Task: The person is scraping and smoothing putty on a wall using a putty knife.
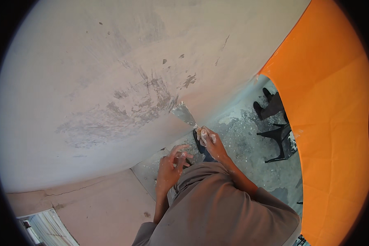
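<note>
Closing the right hand (211, 143) around the handle of a flat scraper (185, 115), leaving the blade sticking out. Holding the left hand (171, 168) apart, fairly open with loosely curled fingers, gripping nothing visible. Showing whitish residue on both hands.

Placing the scraper just above the wall's (123, 49) lower edge, with the blade tip overlapping the lower right end of a dark worn patch (151, 96). Not telling from this angle about actual contact with the wall.

Handling guess: weighing little, feeling stiff along the blade and perhaps flexing slightly near the tip. Probably not breaking easily; possibly getting slippery from dust. Best gripping by the handle, close to the blade root, keeping clear of the wide front edge.

Counting outward: two own hands, one scraper, one large worn patch plus several small chips. On the floor (242, 125), toward the right: two dark shoes (258, 110) on another person, one black stool-like thing (279, 139), partly hiding behind one orange sheet (332, 102).
</note>
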`<state>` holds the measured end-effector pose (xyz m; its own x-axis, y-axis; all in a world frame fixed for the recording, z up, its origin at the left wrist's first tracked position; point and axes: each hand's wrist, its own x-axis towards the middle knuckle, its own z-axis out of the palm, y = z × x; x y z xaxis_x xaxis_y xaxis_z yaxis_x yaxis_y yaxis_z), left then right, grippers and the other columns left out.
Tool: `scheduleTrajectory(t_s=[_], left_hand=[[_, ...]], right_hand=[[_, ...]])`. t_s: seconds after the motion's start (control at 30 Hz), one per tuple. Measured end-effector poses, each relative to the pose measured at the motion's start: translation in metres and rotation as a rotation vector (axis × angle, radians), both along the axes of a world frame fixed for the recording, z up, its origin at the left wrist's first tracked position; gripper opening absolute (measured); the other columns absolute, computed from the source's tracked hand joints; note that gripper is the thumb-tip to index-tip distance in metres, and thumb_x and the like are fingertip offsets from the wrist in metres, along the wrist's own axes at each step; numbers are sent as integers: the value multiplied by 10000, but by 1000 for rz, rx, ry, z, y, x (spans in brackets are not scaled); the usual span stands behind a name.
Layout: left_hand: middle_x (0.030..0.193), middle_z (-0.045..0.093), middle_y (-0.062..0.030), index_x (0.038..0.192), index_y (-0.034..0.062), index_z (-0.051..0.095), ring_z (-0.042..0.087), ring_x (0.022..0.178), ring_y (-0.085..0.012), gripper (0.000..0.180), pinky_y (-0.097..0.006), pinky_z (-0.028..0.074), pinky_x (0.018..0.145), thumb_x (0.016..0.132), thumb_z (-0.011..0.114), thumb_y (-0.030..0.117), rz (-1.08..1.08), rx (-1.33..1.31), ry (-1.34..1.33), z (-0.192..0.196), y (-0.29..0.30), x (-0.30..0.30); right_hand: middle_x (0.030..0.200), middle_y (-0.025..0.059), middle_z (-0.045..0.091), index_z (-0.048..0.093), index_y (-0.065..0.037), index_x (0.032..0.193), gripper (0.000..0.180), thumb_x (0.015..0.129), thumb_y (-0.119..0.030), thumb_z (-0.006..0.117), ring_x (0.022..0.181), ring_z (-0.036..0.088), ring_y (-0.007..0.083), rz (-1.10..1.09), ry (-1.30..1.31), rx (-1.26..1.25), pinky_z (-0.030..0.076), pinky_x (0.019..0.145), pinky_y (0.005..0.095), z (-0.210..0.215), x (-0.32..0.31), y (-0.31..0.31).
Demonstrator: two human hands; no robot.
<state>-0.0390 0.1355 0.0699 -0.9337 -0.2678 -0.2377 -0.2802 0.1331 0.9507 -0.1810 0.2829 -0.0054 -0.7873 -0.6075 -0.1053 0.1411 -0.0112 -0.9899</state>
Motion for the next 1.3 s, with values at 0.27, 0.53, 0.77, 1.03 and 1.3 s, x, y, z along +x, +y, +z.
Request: scheduleTrajectory(t_s=[0.27, 0.53, 0.77, 1.03, 1.3], left_hand=[[1059, 714, -188, 1316, 107, 575, 641, 1043, -386, 399, -461, 501, 872, 991, 592, 337, -315, -774, -408, -1, -59, 7], [1092, 717, -133, 1328, 101, 560, 631, 1030, -363, 365, -457, 492, 891, 988, 596, 228, 4, -796, 18, 44, -74, 11], [1226, 619, -271, 1519, 10, 275, 559, 1140, -451, 586, -491, 448, 963, 1059, 454, 326, -330, -436, -237, -30, -27, 11], [1211, 598, -265, 1397, -19, 404, 549, 1148, -455, 448, -513, 430, 948, 1062, 449, 273, -217, -647, -50, -28, -40, 46], [962, 676, -112, 1188, -34, 614, 581, 773, -190, 323, -347, 490, 724, 1087, 439, 217, 191, -367, 239, -32, -64, 40]], right_hand=[[833, 6, 632, 610, -52, 1079, 296, 1064, -331, 512, 701, 521, 41, 565, -413, -84, 425, 629, 194, 7, 14, -6], [1005, 36, 674, 584, -22, 1172, 210, 975, -76, 632, 941, 626, 78, 373, 176, 19, 515, 767, 254, 4, 15, -25], [886, -7, 569, 466, -70, 1274, 301, 1005, -110, 593, 803, 577, 65, 416, -283, -204, 519, 606, 224, -28, 38, -31], [871, -3, 533, 354, -91, 1446, 437, 1048, -152, 523, 733, 543, 78, 907, -221, -104, 495, 592, 227, -19, 52, -4], [729, 35, 601, 347, -65, 1474, 469, 1074, -266, 489, 628, 577, 103, 764, -252, 5, 508, 594, 262, 44, 47, -74]])
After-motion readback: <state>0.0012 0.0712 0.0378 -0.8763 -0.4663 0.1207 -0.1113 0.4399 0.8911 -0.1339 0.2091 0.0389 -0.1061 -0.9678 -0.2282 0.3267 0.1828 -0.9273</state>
